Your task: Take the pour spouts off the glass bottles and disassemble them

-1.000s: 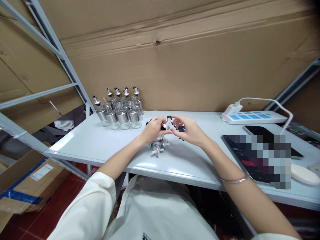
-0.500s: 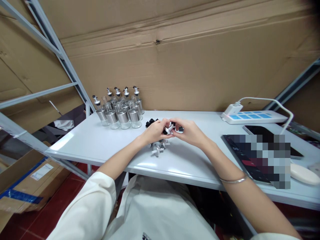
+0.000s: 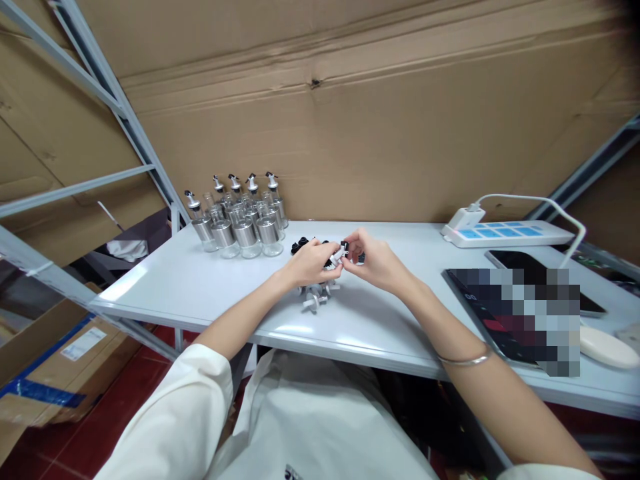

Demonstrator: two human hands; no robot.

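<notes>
Between my hands, above the front middle of the table, is a silver-grey pour spout [image 3: 338, 256] with a black part at its upper end. My left hand [image 3: 311, 262] grips the spout's body with closed fingers. Thumb and fingers of my right hand [image 3: 373, 260] pinch at the black end; exactly what they grip is partly hidden. Below my left hand lie several loose grey spout pieces [image 3: 314, 298]. Small black parts [image 3: 300, 245] sit in a pile behind it, partly covered by the hand.
Several glass bottles with steel sleeves [image 3: 245, 235] stand at the back left, some topped with spouts. To the right are a power strip [image 3: 515, 233], a dark phone [image 3: 590, 303], a partly blurred tablet [image 3: 480, 313] and a white rounded object [image 3: 607, 347]. Cardboard [image 3: 380, 133] backs the table.
My right hand's fingers have shifted and risen slightly around the spout's black end. The spout has tilted and shows more clearly. My left hand stays nearly in place.
</notes>
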